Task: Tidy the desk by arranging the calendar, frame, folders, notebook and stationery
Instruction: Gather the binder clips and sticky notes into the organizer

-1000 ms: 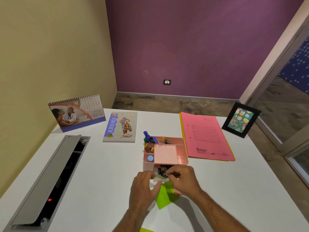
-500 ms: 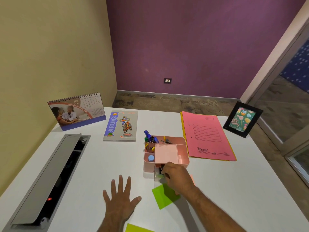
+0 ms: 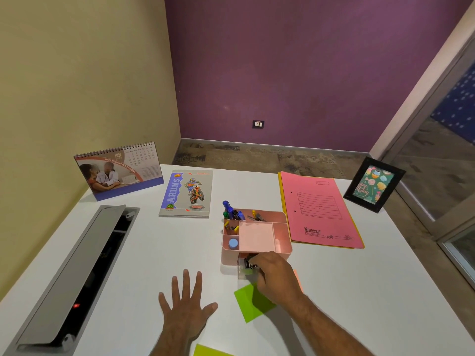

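Note:
A pink desk organiser (image 3: 282,249) with pens and small items stands mid-desk. Its clear front drawer (image 3: 244,272) is pulled out and holds black binder clips. My right hand (image 3: 276,274) curls over that drawer, fingers on the clips. My left hand (image 3: 186,303) lies flat on the white desk, fingers spread. A green sticky note (image 3: 250,305) lies under my right wrist. The calendar (image 3: 119,172) stands at the back left, the notebook (image 3: 186,194) beside it, pink and yellow folders (image 3: 320,210) to the right, the black frame (image 3: 374,185) at the far right.
An open grey cable hatch (image 3: 72,273) runs along the desk's left side. Another green note (image 3: 210,350) shows at the bottom edge. A peach note (image 3: 297,278) peeks out beside my right hand. The desk's right edge drops to the floor by a glass door.
My left hand left the drawer and came down flat on the desk to the left. My right hand stayed at the drawer with the clips.

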